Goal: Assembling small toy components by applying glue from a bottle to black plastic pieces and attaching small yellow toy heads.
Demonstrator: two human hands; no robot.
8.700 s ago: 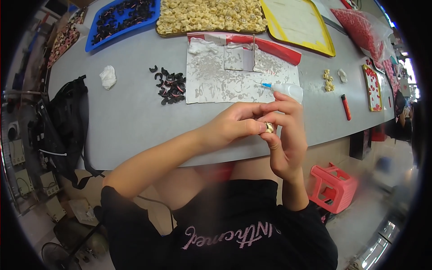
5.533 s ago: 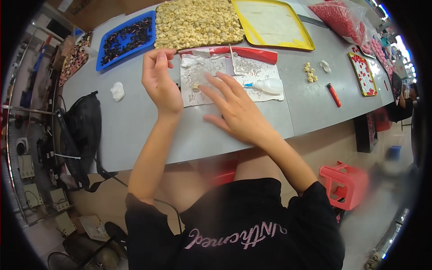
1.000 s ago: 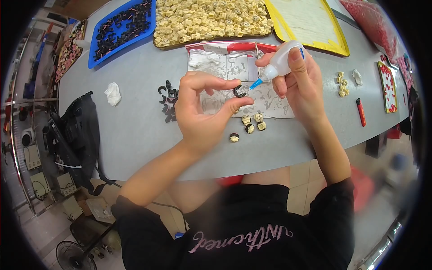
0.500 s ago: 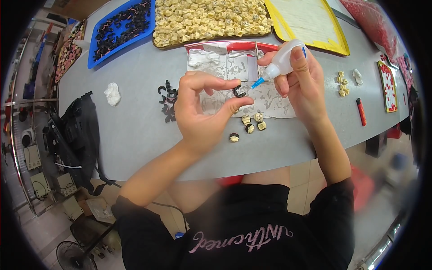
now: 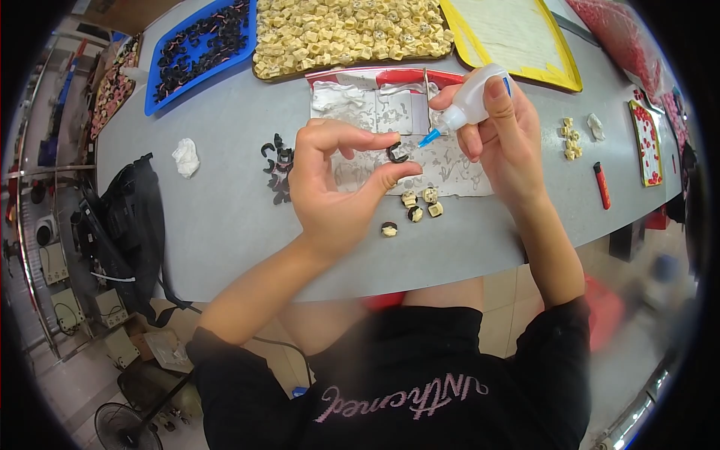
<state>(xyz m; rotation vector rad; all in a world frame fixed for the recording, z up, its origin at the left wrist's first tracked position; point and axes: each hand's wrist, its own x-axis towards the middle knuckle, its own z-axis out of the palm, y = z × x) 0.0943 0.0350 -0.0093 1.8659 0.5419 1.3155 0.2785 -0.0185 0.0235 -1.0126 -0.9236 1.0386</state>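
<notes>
Between thumb and forefinger, my left hand (image 5: 330,176) pinches a small black C-shaped piece (image 5: 395,153), its opening facing right. My right hand (image 5: 504,135) grips a translucent squeeze bottle (image 5: 471,105) tilted down to the left. The bottle's blue nozzle tip (image 5: 429,138) points at the black piece, close to its opening. Beneath both hands lies a stained white sheet (image 5: 457,169). Several cream pieces joined with black ones (image 5: 415,214) sit just in front of the sheet. Loose black curved pieces (image 5: 281,161) lie in a pile left of my left hand.
At the back stand a blue tray (image 5: 161,71) of black pieces, a tray heaped with cream pieces (image 5: 352,30) and a yellow-rimmed tray (image 5: 574,75). Crumpled tissue (image 5: 186,157) lies left; a red-and-black tool (image 5: 602,186) and cream pieces (image 5: 571,139) lie right. A black bag (image 5: 124,232) hangs at the left edge.
Almost nothing differs. The black piece seems turned very slightly in my left fingers, and the bottle's tip stays beside it.
</notes>
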